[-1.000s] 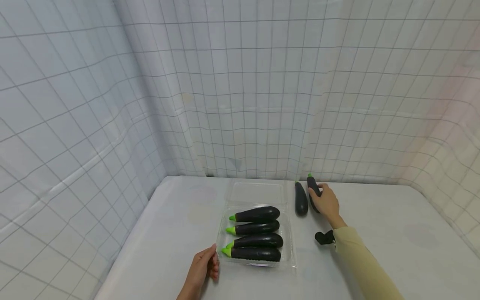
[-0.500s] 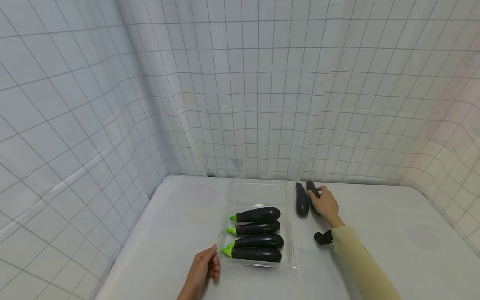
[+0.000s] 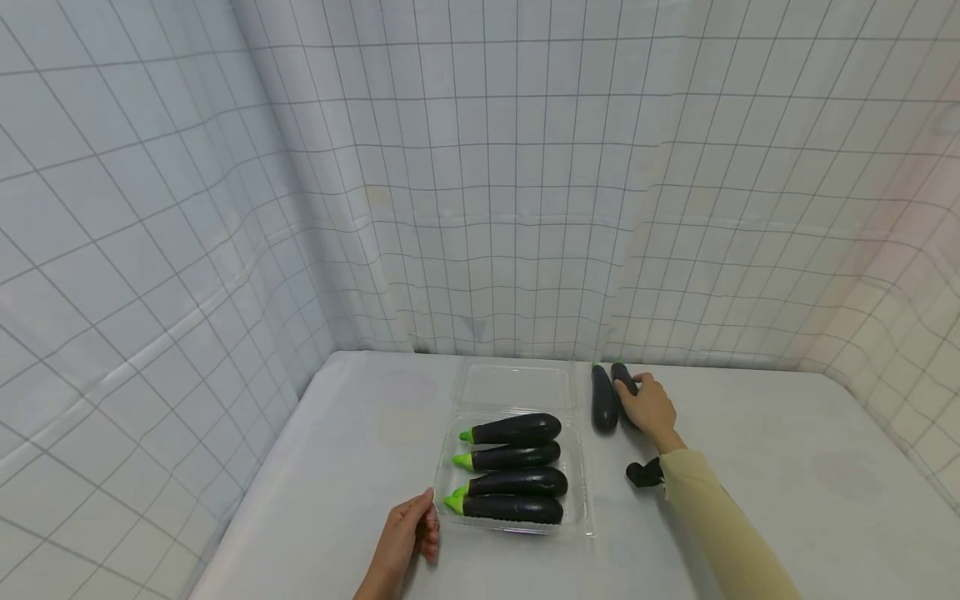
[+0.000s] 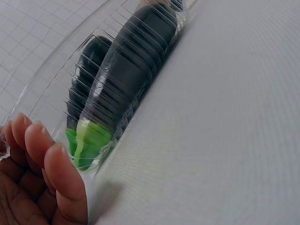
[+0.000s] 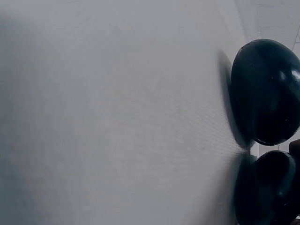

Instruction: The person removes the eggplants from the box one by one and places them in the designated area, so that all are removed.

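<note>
In the head view, my right hand (image 3: 651,410) grips a dark eggplant (image 3: 624,375) at the back of the table, its thumb and fingers around the middle. Right beside it on the left lies another eggplant (image 3: 603,400), stem toward the back. The right wrist view shows the rounded ends of the held eggplant (image 5: 269,187) and its neighbor (image 5: 267,91). My left hand (image 3: 405,529) pinches the front left corner of a clear plastic clamshell box (image 3: 577,500). Inside it, several eggplants (image 3: 513,481) lie crosswise in a row, green stems to the left.
The box's clear lid (image 3: 516,387) lies folded back behind it. A small black object (image 3: 643,474) shows by the right sleeve (image 3: 720,517). White gridded curtains (image 3: 510,192) hang behind the white table (image 3: 360,433) and along both sides.
My right hand has brought its eggplant slightly down and toward the viewer, close alongside the other one; it has barely moved in the last half second. The left hand stays at the box corner.
</note>
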Tool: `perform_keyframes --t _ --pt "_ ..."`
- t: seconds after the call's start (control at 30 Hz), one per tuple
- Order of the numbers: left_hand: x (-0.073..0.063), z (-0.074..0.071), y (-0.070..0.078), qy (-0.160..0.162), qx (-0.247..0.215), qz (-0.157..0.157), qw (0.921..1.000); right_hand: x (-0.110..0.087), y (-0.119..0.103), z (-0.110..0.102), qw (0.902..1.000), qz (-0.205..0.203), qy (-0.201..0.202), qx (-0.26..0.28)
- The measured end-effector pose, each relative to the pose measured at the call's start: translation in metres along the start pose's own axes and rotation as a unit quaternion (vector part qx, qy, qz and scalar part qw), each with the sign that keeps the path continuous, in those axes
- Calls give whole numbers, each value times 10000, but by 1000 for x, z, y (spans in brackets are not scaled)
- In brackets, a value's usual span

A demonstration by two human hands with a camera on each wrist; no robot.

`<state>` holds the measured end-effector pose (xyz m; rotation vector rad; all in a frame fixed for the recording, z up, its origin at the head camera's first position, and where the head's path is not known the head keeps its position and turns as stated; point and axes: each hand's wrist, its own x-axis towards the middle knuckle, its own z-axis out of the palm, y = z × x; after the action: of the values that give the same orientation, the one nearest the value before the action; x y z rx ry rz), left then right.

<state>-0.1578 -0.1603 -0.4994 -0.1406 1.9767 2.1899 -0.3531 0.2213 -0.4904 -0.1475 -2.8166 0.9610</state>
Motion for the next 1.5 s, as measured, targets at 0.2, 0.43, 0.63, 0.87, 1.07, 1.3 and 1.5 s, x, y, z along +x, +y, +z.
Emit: perform_keyframes --t 0.2,0.43,0.63,0.87,1.07,1.3,1.5 --pt "0 0 -1 -12 0 13 10000 -2 -2 -1 9999 85 -35 -62" --pt "0 -1 0 3 -59 -28 10000 -4 -2 -2 9999 60 -67 45" --pt "0 0 1 6 -36 -34 10000 -3 0 -2 9999 80 32 123" --pt "-1 1 2 25 -44 40 10000 -3 -5 -2 9972 -268 637 297" --pt "-1 1 2 -11 -15 57 10000 -9 -20 -5 9852 -997 1262 600" --pt "-1 0 2 -21 -32 67 10000 -14 -43 -4 9660 -1836 1559 942" --pt "-1 1 2 -18 -14 86 10000 -21 -66 -4 9589 -2232 1423 1022"
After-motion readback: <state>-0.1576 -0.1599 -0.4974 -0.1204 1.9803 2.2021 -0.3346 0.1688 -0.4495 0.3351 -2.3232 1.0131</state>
